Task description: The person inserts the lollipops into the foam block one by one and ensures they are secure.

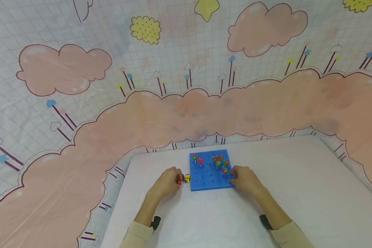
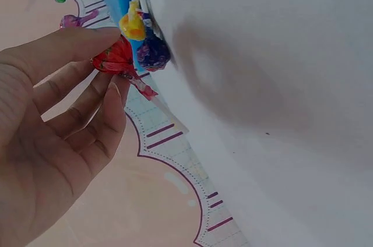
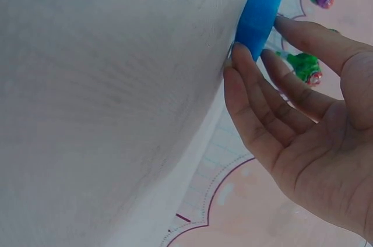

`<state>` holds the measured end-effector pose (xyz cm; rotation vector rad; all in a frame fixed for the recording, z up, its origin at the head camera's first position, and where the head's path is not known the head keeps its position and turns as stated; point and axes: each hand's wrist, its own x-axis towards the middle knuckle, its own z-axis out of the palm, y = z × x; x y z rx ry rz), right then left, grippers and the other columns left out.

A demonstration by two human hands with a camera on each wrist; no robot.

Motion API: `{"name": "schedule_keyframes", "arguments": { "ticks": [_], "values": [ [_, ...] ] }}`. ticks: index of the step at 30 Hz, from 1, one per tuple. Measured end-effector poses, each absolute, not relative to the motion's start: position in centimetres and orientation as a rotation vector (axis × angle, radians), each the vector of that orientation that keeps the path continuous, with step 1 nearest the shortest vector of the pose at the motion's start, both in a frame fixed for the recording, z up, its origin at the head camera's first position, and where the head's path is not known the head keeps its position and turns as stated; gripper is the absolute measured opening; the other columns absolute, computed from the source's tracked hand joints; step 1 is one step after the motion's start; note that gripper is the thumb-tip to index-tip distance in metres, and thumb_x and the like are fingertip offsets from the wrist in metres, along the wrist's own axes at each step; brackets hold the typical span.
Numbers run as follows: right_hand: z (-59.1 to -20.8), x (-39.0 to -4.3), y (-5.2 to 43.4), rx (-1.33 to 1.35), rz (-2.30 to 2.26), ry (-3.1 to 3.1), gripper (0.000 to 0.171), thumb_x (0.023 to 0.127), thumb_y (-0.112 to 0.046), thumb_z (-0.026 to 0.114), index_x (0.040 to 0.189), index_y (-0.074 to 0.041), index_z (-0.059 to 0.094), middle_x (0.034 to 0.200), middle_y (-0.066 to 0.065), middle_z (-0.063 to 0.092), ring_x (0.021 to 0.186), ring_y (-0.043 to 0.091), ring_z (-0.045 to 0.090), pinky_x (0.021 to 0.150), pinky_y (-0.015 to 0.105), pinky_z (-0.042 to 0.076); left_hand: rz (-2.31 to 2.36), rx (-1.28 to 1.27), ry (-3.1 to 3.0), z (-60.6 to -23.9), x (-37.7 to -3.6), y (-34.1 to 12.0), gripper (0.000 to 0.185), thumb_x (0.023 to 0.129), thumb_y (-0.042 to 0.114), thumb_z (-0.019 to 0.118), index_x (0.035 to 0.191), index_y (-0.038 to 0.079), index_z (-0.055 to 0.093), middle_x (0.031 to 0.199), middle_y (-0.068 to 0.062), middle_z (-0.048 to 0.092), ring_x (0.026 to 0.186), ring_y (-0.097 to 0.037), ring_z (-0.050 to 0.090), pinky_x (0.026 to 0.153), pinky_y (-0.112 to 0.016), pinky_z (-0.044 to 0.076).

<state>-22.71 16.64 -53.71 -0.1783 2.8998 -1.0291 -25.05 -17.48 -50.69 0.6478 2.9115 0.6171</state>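
Our left hand pinches a red-wrapped lollipop lying at the blue peg board's left edge; it is light, its wrapper crinkly, probably best taken by the stick. Yellow and purple lollipops crowd it. Our right hand steadies the board, fingers straight.

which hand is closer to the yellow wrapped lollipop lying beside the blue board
Left. The left hand pinches a red wrapped lollipop right beside the yellow wrapped lollipop. The right hand touches the blue pegboard at its opposite edge.
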Motion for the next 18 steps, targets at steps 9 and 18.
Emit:
{"name": "schedule_keyframes", "arguments": {
  "ticks": [9,18],
  "values": [
    [-53.7,-22.7,16.7,-0.172,-1.036,2.893,0.022,0.087,-0.008,0.082,0.106,-0.002,0.072,0.086,0.004,0.068,0.078,0.018,0.062,0.072,0.037,0.058,0.708,0.66,2.943,-49.4,-25.3,-16.7,0.021,0.086,0.006,0.083,0.102,0.007,0.07,0.089,0.0,0.061,0.082,-0.017,0.058,0.076,-0.032,0.055],
    [-53.6,-22.7,16.6,-0.18,-1.03,2.896,0.023,0.087,-0.009,0.083,0.106,-0.002,0.073,0.086,0.003,0.068,0.078,0.018,0.062,0.073,0.037,0.058,0.908,0.633,2.928,-48.5,-25.2,-15.9,0.023,0.092,0.012,0.08,0.113,0.006,0.072,0.095,0.001,0.06,0.088,-0.015,0.059,0.079,-0.028,0.057]
  ]
}}
